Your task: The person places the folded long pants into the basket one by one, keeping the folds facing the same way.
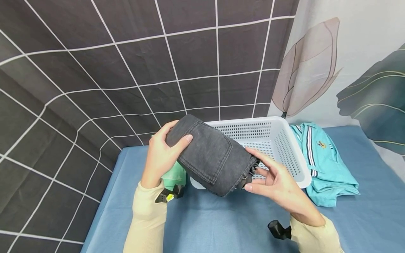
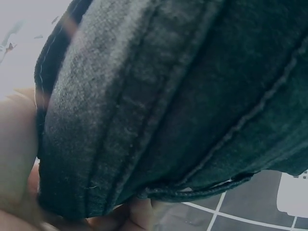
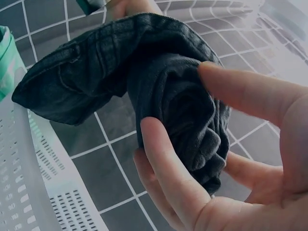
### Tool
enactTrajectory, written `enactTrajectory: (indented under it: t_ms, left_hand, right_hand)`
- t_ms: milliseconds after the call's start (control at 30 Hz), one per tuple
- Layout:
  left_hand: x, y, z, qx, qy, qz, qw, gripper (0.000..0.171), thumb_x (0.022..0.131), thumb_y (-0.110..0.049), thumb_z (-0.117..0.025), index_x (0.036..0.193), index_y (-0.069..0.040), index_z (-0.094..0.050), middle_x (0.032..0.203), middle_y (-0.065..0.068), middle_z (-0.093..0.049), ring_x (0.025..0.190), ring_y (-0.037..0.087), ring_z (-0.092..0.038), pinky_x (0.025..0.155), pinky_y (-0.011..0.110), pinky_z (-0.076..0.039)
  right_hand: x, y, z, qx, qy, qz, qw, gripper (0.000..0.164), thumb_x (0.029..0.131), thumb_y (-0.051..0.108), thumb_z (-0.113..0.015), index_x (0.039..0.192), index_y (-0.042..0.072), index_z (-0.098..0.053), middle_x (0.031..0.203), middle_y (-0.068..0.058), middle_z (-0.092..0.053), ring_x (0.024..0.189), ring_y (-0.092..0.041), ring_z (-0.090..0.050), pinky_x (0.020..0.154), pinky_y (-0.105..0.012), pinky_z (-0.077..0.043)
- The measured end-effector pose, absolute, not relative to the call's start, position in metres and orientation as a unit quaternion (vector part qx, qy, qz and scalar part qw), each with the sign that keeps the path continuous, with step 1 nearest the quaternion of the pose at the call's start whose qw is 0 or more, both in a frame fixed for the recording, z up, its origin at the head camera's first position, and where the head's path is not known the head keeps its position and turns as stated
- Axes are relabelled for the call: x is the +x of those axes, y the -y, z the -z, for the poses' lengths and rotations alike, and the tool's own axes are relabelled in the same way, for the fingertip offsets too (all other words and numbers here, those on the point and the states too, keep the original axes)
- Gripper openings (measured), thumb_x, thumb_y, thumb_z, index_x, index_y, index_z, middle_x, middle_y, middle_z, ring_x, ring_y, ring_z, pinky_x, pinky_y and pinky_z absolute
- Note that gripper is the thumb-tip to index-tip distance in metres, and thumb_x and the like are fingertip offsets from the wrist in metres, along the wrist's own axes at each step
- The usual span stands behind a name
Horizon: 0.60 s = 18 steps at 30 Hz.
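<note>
Charcoal denim bundle [image 1: 205, 154], rolled up, is held aloft, partly hiding the white basket [image 1: 253, 129]. I judge the step to be rolling or tucking; next calls for keeping it tight. I find the left hand [image 1: 162, 151] gripping the upper end; the right hand [image 1: 278, 180], fingers parted, pinches the gathered lower end.

Your head view is bright and evenly lit, with a soft shadow on the blue cover [image 1: 215, 225] on the near side of the dark garment [image 1: 205, 151]; white lines on the wall cloth [image 1: 193, 56] splay toward the left. Your left wrist view is dim, teal-tinted and soft, with pale glare at left. Your right wrist view washes out at far right.
</note>
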<state>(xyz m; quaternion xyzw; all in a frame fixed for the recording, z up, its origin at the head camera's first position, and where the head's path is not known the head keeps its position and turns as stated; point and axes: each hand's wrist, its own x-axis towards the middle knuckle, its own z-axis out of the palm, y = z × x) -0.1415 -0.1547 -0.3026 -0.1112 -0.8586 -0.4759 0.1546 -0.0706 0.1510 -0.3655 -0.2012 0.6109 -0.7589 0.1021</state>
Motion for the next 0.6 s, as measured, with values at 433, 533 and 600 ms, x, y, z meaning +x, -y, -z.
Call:
enactTrajectory:
  t_ms: [433,533,600]
  left_hand:
    - [-0.156,0.152,0.306,-0.107,0.859,0.479,0.146,0.044,0.085,-0.039,-0.080,0.123,-0.020,-0.070,0.099,-0.003,-0.072,0.087,0.011,-0.066,0.078,0.036,-0.053]
    - [-0.159,0.151,0.306,-0.111,0.857,0.483,0.143,0.044,0.085,-0.039,-0.080,0.124,-0.021,-0.070,0.102,-0.003,-0.071,0.089,0.012,-0.066,0.079,0.037,-0.053]
    - [-0.161,0.150,0.307,-0.111,0.855,0.487,0.142,0.044,0.085,-0.039,-0.080,0.124,-0.021,-0.070,0.104,-0.003,-0.071,0.091,0.013,-0.066,0.080,0.037,-0.053]
  right_hand:
    - [-0.072,-0.157,0.371,-0.220,-0.647,0.725,0.087,0.082,0.088,-0.015,-0.066,0.158,0.008,-0.030,0.160,-0.009,-0.032,0.106,-0.021,-0.069,0.083,-0.036,-0.058]
    - [-0.073,-0.158,0.372,-0.226,-0.655,0.718,0.059,0.077,0.088,-0.015,-0.066,0.156,0.005,-0.035,0.150,-0.004,-0.047,0.104,-0.020,-0.070,0.080,-0.035,-0.059]
    - [-0.074,-0.158,0.373,-0.224,-0.661,0.715,0.043,0.074,0.088,-0.015,-0.067,0.154,0.003,-0.038,0.143,-0.001,-0.054,0.099,-0.018,-0.071,0.078,-0.034,-0.059]
